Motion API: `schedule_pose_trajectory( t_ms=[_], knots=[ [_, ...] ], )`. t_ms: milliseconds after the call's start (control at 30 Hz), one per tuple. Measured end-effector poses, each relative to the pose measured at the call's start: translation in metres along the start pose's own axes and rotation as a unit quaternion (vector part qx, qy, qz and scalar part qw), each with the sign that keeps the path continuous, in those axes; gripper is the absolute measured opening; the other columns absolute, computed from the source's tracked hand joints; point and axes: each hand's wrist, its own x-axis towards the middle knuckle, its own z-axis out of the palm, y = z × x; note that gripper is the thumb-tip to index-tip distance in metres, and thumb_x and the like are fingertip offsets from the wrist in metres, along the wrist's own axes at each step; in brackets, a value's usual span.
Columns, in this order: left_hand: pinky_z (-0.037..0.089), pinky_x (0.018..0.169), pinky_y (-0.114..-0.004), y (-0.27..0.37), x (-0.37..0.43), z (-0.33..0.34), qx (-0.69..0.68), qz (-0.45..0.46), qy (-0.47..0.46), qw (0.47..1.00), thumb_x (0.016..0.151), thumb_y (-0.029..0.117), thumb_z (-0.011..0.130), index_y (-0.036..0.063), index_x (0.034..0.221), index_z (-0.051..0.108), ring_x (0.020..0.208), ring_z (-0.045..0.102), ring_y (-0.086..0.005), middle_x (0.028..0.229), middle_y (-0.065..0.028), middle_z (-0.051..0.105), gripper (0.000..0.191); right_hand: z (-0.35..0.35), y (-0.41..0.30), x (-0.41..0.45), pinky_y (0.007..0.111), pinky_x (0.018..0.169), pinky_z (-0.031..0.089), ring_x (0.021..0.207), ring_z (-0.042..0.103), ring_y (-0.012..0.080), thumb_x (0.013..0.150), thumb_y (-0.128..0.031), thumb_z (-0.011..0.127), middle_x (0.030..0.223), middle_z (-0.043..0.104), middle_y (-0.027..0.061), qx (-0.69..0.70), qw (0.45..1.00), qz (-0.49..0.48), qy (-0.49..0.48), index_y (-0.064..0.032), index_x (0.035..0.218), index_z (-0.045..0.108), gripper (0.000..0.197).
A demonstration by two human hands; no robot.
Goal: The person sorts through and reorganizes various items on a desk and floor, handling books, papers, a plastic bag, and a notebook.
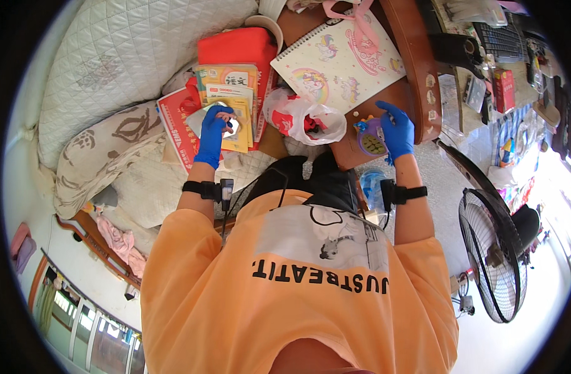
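Note:
My left hand (213,132), in a blue glove, is over the stacked booklets (242,110) with its fingers curled on a shiny, mirror-like flat piece (232,128); its outline is partly covered by the hand. At the corner of the brown table, my right hand (398,130), also blue-gloved, is against the right side of a purple round toy (370,138) with green pieces in its middle. The fingers are bent, and their hold on the toy is unclear. Between the hands stands an open white plastic bag (329,125) with red and dark contents.
A spiral-bound unicorn pad (339,61) lies on the brown table (355,156). Red packets (178,124) lie under the booklets, by a quilted bed cover (140,182). A blue clear container (372,184) is below the table edge. A black fan (493,257) stands at right.

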Motion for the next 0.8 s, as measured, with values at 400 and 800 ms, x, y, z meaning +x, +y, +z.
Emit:
schedule_pose_trajectory(
  t_ms=[400,800],
  knots=[
    [0.043,0.06,-0.021,0.082,0.025,0.171,0.165,0.094,-0.09,0.978,0.079,0.019,0.064,0.0057,0.088,0.057,0.063,0.054,-0.0085,0.069,-0.0012,0.055,0.018,0.013,0.022,0.022,0.036,0.077,0.046,0.09,0.057,0.0298,0.067,-0.034,0.065,0.099,0.056,0.0137,-0.163,0.984,0.057,-0.036,-0.0168,0.098,0.062,0.035],
    [0.04,0.056,-0.02,0.131,0.021,0.19,-0.289,-0.119,-0.205,0.927,0.086,0.052,0.038,-0.005,0.114,0.049,0.063,0.045,-0.009,0.103,-0.0094,0.058,0.064,0.058,0.088,0.103,0.036,0.064,0.047,0.077,0.057,0.0233,0.072,-0.029,0.066,0.095,0.058,0.0148,0.233,0.929,0.284,-0.037,-0.0015,0.112,0.051,0.052]
  ],
)
